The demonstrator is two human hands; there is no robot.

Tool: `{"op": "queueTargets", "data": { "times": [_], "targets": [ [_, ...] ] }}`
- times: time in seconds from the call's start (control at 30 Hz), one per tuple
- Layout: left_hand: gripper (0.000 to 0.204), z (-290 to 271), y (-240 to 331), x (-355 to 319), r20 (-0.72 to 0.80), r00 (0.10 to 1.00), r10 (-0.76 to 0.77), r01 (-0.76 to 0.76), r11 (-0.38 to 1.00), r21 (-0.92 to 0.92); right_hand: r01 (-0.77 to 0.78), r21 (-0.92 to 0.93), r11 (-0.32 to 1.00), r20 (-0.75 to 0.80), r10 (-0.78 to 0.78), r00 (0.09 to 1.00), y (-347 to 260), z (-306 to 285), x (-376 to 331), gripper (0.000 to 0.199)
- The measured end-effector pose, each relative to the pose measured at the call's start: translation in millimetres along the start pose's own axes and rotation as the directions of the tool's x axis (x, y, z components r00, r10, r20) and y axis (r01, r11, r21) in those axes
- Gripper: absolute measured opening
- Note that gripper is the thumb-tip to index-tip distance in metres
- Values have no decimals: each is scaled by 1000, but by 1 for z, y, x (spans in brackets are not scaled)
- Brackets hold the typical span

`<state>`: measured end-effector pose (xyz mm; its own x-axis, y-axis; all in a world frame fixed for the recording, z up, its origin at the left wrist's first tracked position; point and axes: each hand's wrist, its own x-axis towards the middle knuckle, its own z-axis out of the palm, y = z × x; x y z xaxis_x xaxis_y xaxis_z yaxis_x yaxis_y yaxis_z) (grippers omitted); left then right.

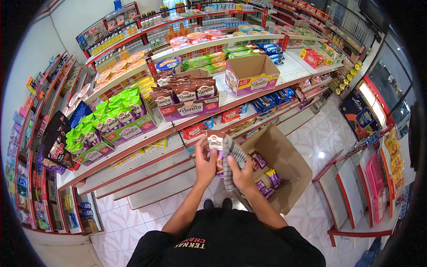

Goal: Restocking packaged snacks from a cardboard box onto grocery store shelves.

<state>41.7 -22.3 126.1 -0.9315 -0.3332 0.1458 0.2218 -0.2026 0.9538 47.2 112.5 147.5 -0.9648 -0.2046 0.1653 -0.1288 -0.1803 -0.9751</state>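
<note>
My left hand (205,163) is closed around a small brown and purple snack pouch (216,142), held upright in front of my chest. A grey striped cloth (228,171) is gripped in my right hand (242,173) and lies against the pouch's right side. Just right of my hands, a large open cardboard carton (291,162) stands on the floor. Several purple snack packs (265,189) and a yellow and purple pack (273,177) lie at its bottom. Ahead on the shelf is a purple display box (191,109) filled with brown pouches (185,92).
An open purple display box (251,85) stands farther right on the shelf (224,99). Green pouches (126,111) fill boxes on the left. Lower shelf tiers (153,189) jut out near my feet. A white rack (331,191) stands at the right.
</note>
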Motion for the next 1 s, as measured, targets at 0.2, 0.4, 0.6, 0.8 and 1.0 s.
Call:
{"op": "queueTargets", "data": {
  "times": [0.2, 0.4, 0.6, 0.8, 1.0],
  "targets": [
    [50, -7, -5, 0, -59, 997, 54, -55, 998, -22, 385, -360, 850, 201, -332, 921, -7, 18, -13, 49],
    [45, -4, -15, -34, 34, 940, -339, 334, 896, -292, 516, -444, 732, 216, -471, 855, -13, 19, 12, 53],
    [50, -21, -31, -15, 210, 940, -268, 337, 814, -473, 392, -431, 813, 174, -352, 920, 1, 29, -3, 65],
    [52, -28, -29, -18, 356, 877, -322, 477, 666, -574, 466, -541, 700, 322, -340, 884, 0, 19, -10, 77],
    [54, -22, -22, -31, 375, 854, -361, 512, 711, -482, 468, -547, 694, 283, -373, 884, -19, 15, 16, 66]
  ]
}}
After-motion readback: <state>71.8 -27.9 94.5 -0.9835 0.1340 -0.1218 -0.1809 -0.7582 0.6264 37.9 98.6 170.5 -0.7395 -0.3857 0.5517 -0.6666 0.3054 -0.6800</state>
